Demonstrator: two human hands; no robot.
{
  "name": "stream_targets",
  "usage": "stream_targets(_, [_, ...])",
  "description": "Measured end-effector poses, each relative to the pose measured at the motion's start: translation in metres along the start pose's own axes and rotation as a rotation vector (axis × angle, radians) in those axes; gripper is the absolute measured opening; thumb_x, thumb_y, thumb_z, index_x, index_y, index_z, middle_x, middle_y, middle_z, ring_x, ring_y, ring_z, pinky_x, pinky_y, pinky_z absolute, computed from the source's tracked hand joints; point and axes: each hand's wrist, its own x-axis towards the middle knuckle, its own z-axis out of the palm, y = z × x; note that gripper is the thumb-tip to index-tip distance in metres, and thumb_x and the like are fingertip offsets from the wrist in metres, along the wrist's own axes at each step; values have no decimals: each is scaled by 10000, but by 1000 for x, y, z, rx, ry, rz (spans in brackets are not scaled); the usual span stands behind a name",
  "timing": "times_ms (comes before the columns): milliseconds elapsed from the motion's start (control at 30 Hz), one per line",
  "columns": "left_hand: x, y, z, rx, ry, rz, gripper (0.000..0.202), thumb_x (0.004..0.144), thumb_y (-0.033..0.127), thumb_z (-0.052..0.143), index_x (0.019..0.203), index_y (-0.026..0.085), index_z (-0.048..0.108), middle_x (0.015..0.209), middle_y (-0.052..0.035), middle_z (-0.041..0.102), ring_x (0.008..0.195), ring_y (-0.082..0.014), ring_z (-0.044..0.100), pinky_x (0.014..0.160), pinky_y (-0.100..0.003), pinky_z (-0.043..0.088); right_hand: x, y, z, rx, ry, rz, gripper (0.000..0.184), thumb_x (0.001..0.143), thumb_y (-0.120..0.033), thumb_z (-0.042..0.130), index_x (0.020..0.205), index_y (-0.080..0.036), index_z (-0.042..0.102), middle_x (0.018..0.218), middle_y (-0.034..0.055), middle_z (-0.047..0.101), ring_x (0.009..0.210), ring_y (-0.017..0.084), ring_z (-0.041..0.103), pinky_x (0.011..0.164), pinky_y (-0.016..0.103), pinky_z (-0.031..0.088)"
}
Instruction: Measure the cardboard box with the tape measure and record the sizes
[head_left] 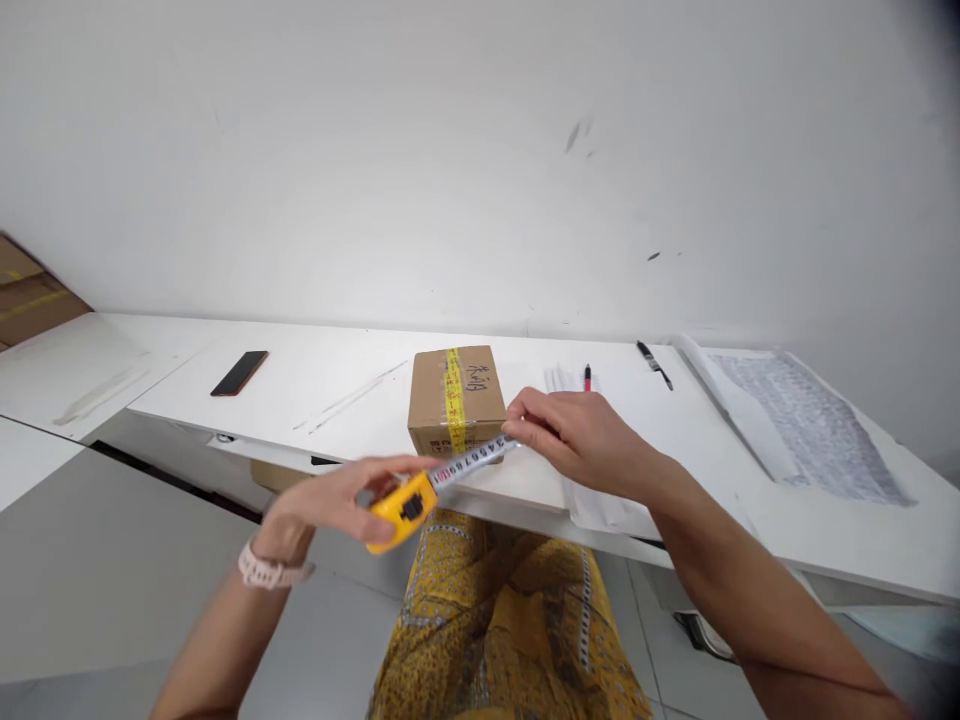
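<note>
Tape measure [411,508], yellow-cased: in your left hand [341,495], before the desk's front edge, fingers and thumb closed about the case.

Blade [472,460], printed, part drawn: runs from the case up to your right hand [574,435], which pinches its free end between thumb and fingers. End hook hidden by your grip.

Wristband [274,572], pale: on your left wrist.

Carton [474,405], brown, upright near the desk's front edge: yellow tape [454,390] over top and front, handwriting on top. Blade slants across your view of its lower front; contact cannot be told.

Step in hand, as judged: drawing out blade to measure the carton. Next move would seem to call for you to square the blade along one carton edge, free end at a corner, case steady, figures readable.

Red pen [587,378]: on loose papers [630,400], just beyond your right hand.

Black marker [655,365]: farther right, on the desk [352,365].

Written sheets [810,430]: far right.

Dark phone [240,373]: lying flat, well left of the carton.
</note>
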Motion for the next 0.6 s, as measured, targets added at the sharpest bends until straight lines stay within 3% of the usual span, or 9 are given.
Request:
stream_targets(133, [-5, -35, 61, -338, 24, 44, 642, 737, 475, 752, 1314, 242, 592, 1014, -127, 664, 770, -242, 673, 656, -360, 557, -9, -13, 3, 28, -148, -104, 304, 966, -431, 442, 784, -245, 599, 601, -3, 566, 544, 144, 468, 568, 284, 303])
stream_targets(233, [-13, -65, 83, -516, 175, 80, 700, 693, 541, 771, 1297, 246, 575, 1057, -112, 647, 725, -237, 693, 619, -344, 562, -16, 3, 20, 200, -88, -37, 283, 964, -464, 450, 1006, -275, 656, 647, -15, 569, 537, 134, 453, 553, 271, 336])
stream_targets(333, [-20, -85, 79, -508, 515, 141, 700, 681, 544, 776, 1277, 249, 554, 1050, -93, 634, 767, -269, 707, 590, -325, 566, -24, 36, 45, 293, 271, 220, 411, 965, -513, 424, 1232, -249, 592, 680, -9, 536, 606, 156, 496, 573, 274, 378])
stream_targets(400, [-17, -94, 69, -489, 734, 187, 672, 683, 523, 779, 1251, 249, 547, 1041, -81, 636, 774, -268, 707, 598, -329, 569, -29, 57, 66, 307, 399, 367, 510, 970, -524, 388, 1354, -211, 508, 719, 1, 551, 654, 169, 542, 632, 292, 426])
stream_targets(467, [-8, -100, 59, -493, 838, 201, 644, 683, 503, 779, 1222, 242, 544, 1081, -82, 637, 738, -244, 701, 592, -329, 566, -30, 70, 85, 356, 347, 409, 611, 973, -523, 356, 1490, -197, 349, 772, 9, 582, 668, 176, 576, 674, 316, 463])
stream_targets(533, [4, -103, 51, -500, 824, 194, 614, 693, 488, 769, 1204, 232, 547, 1144, -95, 632, 713, -222, 695, 585, -327, 564, -29, 69, 98, 415, 259, 363, 656, 977, -507, 333, 1552, -211, 220, 805, 9, 592, 678, 181, 597, 696, 331, 483])
stream_targets(600, [15, -100, 47, -498, 774, 194, 593, 715, 484, 747, 1211, 229, 545, 1195, -106, 623, 720, -218, 695, 585, -326, 562, -27, 59, 101, 408, 223, 297, 648, 968, -497, 368, 1549, -241, 239, 794, -1, 578, 689, 185, 596, 702, 333, 483])
